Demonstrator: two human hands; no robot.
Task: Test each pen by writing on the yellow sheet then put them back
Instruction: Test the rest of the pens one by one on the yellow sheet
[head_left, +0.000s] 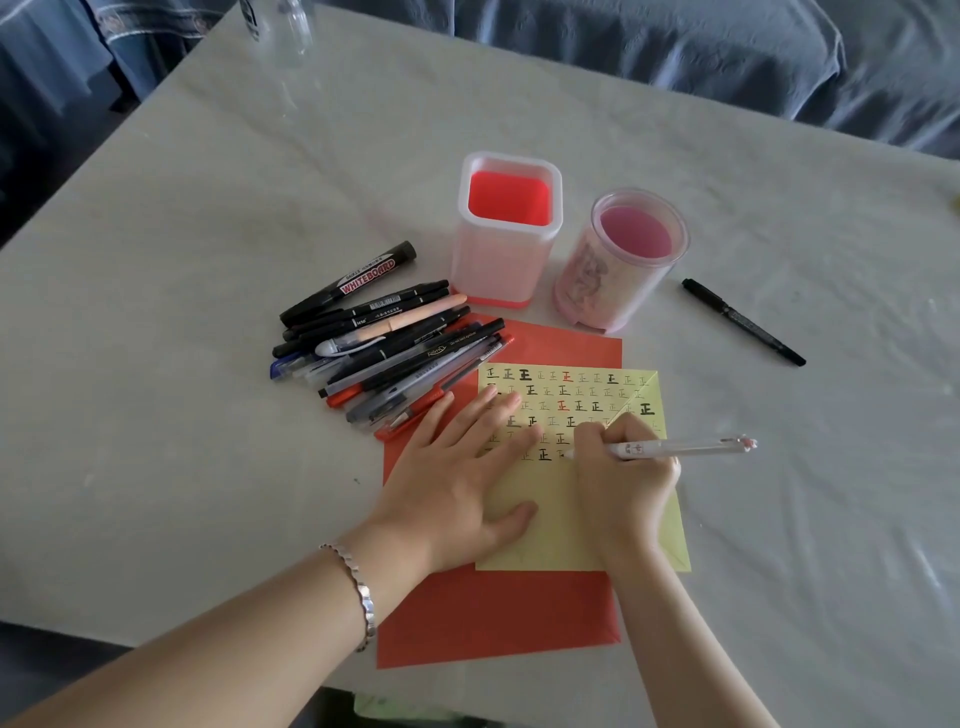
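A yellow sheet (566, 540) covered with rows of written marks lies on a red sheet (498, 613). My left hand (457, 467) presses flat on the yellow sheet's left side, fingers spread. My right hand (623, 467) grips a white and pink pen (685, 448), its tip touching the yellow sheet below the lowest row of marks. A pile of several pens and markers (384, 343) lies to the left of the sheets. Two holders stand behind: a square white and red one (506, 234) and a round pink one (618, 260), both showing nothing inside.
One black marker (743, 322) lies alone to the right of the round holder. A clear glass object (283, 31) stands at the table's far left corner. Blue fabric runs along the far edge of the pale table (208, 467).
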